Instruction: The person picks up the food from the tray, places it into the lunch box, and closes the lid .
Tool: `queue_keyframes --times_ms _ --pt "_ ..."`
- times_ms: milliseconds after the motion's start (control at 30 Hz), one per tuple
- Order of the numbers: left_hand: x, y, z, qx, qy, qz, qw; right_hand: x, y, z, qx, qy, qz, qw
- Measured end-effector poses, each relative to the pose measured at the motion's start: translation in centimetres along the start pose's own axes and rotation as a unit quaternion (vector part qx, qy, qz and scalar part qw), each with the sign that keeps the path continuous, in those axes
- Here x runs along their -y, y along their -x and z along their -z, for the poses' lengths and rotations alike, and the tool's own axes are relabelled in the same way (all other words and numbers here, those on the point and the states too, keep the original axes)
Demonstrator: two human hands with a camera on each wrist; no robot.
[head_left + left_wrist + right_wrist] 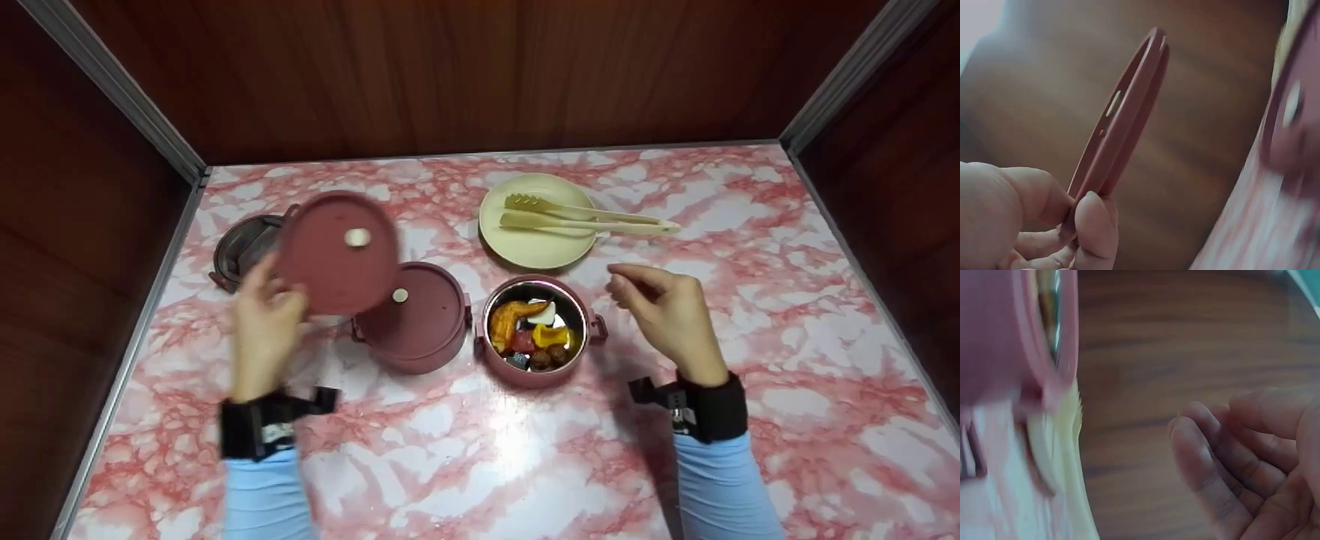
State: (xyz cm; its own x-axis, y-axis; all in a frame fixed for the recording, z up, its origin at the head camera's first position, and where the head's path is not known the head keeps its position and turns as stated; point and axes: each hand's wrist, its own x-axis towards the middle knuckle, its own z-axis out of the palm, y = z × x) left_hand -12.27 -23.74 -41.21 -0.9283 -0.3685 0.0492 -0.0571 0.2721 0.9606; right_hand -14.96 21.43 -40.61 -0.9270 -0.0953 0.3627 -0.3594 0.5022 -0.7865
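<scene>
My left hand (266, 330) pinches the rim of a round dark-pink pot lid (330, 262) with a pale knob, held up at the left. In the left wrist view the lid (1123, 124) is seen edge-on between thumb and fingers. To its right a lidded pink pot (416, 322) stands on the table, partly overlapped by the raised lid. An uncovered pink pot (536, 379) next to it contains several food pieces, among them a chicken wing (506, 322) and a yellow piece (551, 336). Right of this pot my right hand (671, 315) hovers with loosely bent fingers and nothing in them.
Behind the uncovered pot lies a cream plate (536, 255) with tongs (600, 221) across it, their handle end past the plate's right edge. At the far left a dark-lined pot (232, 247) is partly hidden by the lid and left hand. Wood panels (480, 75) wall the table's back and sides.
</scene>
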Motion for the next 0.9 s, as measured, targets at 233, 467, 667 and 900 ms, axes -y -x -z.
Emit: queue_keyframes --times_ms 233,467,667,900 --pt "-2.4 3.0 -8.4 0.130 0.097 -0.054 0.9854 0.9 0.3 -2.0 0.054 -0.107 -0.025 0.992" --pt "-3.4 5.0 -12.8 0.236 0.057 -0.070 0.9676 0.5 0.1 -2.5 0.066 -0.130 -0.041 0.989" --pt "-3.1 5.4 -14.4 0.249 0.003 -0.119 0.9611 0.0 -0.2 -2.2 0.085 -0.078 -0.047 0.992" --pt "-2.8 5.7 -15.2 0.261 0.006 -0.086 0.9615 -0.1 -0.2 -2.5 0.027 -0.091 -0.103 0.990"
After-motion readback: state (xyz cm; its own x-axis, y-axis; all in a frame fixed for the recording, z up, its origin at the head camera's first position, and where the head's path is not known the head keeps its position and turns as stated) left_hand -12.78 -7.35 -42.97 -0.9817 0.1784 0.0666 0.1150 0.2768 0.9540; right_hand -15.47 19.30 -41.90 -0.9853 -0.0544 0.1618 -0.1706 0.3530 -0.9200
